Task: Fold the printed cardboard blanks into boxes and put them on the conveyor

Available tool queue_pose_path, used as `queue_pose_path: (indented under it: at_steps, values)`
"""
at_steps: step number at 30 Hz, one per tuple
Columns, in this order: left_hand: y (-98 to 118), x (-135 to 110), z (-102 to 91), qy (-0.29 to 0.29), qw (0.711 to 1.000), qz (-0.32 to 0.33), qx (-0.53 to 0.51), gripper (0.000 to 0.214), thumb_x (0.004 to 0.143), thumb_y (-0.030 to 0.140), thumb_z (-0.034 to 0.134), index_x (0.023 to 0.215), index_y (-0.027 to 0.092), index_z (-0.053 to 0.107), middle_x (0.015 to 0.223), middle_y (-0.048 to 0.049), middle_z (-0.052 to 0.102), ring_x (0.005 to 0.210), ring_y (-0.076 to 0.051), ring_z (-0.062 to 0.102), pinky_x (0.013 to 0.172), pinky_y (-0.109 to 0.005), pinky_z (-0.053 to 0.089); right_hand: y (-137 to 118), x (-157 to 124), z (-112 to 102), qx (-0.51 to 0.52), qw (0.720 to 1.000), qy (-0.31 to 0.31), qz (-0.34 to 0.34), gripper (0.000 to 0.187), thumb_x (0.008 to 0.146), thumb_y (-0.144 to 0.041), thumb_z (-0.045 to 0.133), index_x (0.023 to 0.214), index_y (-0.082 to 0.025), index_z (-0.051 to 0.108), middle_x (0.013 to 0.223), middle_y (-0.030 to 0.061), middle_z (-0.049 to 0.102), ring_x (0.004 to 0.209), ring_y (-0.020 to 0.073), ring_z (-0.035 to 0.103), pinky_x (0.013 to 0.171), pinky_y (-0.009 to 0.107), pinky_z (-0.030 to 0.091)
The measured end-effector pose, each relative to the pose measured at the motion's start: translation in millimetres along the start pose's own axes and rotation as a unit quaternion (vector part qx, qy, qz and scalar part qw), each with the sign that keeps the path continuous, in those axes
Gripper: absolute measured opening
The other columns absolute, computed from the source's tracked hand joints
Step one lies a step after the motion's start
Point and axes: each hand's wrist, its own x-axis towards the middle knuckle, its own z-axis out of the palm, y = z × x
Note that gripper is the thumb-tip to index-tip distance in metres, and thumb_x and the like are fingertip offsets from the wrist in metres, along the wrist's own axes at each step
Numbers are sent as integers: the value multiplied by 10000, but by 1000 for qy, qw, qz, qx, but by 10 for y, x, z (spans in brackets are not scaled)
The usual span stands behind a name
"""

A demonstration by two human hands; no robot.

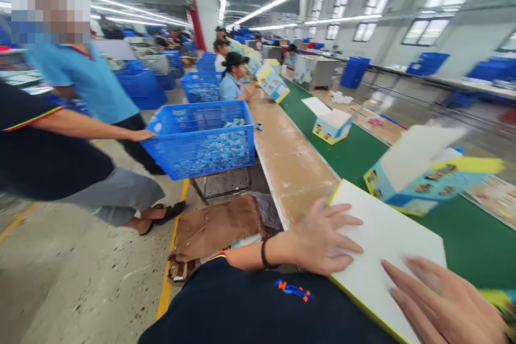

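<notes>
A white cardboard panel with yellow edges [387,236] lies in front of me, tilted, at the near side of the belt. It looks like a flap or side of a box; the rest is hidden. My left hand [326,236] rests on its upper left part with fingers spread, and nothing is held in it. Over the lower right part, my right hand [447,301] has its fingers stretched out, slightly blurred. Whether it touches the panel I cannot tell. Just beyond the panel, an opened blue and yellow printed box [423,180] stands on the green belt [471,242].
Farther along the belt is another open box [332,123]. A brown work ledge [288,145] runs beside it. At left, a person's hand [143,135] holds a blue crate [201,156] of small blue packets. Flattened brown cardboard [217,226] lies on the floor. Co-workers sit along the line.
</notes>
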Motion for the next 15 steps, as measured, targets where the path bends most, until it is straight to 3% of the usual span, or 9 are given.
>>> queue_pose_path:
  at_steps: [2, 5, 8, 10, 12, 15]
  values:
    - [-12, -65, -4, -20, 1000, -7, -10, 272, 940, 352, 629, 1132, 265, 800, 1371, -83, 723, 1488, -350, 480, 1264, -659, 213, -140, 75, -80, -7, 997, -73, -7, 465, 985, -439, 516, 1430, -545, 595, 1367, 77, 688, 1224, 388, 677, 898, 651, 562]
    - [-29, -129, -65, -57, 998, 6, -15, 246, 953, 324, 606, 1076, 250, 805, 1216, -69, 793, 1429, -350, 545, 1263, -700, 159, -328, 187, -175, 46, 975, -213, 32, 376, 1064, -439, 445, 1288, -356, 736, 1316, 74, 726, 1284, 368, 652, 1109, 747, 381]
    - [-13, -138, -133, -88, 996, 33, -8, 252, 969, 283, 562, 1018, 243, 806, 1070, -48, 824, 1373, -336, 595, 1272, -713, 99, -461, 238, -233, 104, 953, -272, 90, 354, 1068, -402, 467, 1230, -283, 758, 1282, 87, 742, 1316, 359, 629, 1193, 787, 174]
    - [11, -141, -153, -92, 995, 39, -14, 251, 968, 293, 564, 1010, 240, 805, 1051, -52, 821, 1345, -327, 614, 1284, -693, 109, -528, 221, -258, 128, 950, -261, 116, 322, 1055, -380, 504, 1221, -273, 759, 1269, 86, 748, 1321, 355, 623, 1214, 780, 88]
    - [13, -151, -147, -62, 997, 27, -31, 267, 951, 326, 593, 1101, 231, 793, 1267, -99, 763, 1411, -337, 557, 1292, -653, 172, -565, 160, -266, 149, 955, -210, 144, 300, 1042, -397, 543, 1222, -282, 753, 1305, 82, 732, 1344, 346, 603, 1241, 747, 64]
    - [-76, -171, -105, 47, 994, -48, -90, 593, 915, 409, 645, 1471, 214, 587, 1687, -156, 390, 1585, -366, 314, 1290, -597, 255, -545, 16, -221, 204, 951, -59, 226, 395, 1011, -486, 598, 1363, -320, 664, 1542, 79, 564, 1490, 321, 456, 1292, 639, 149]
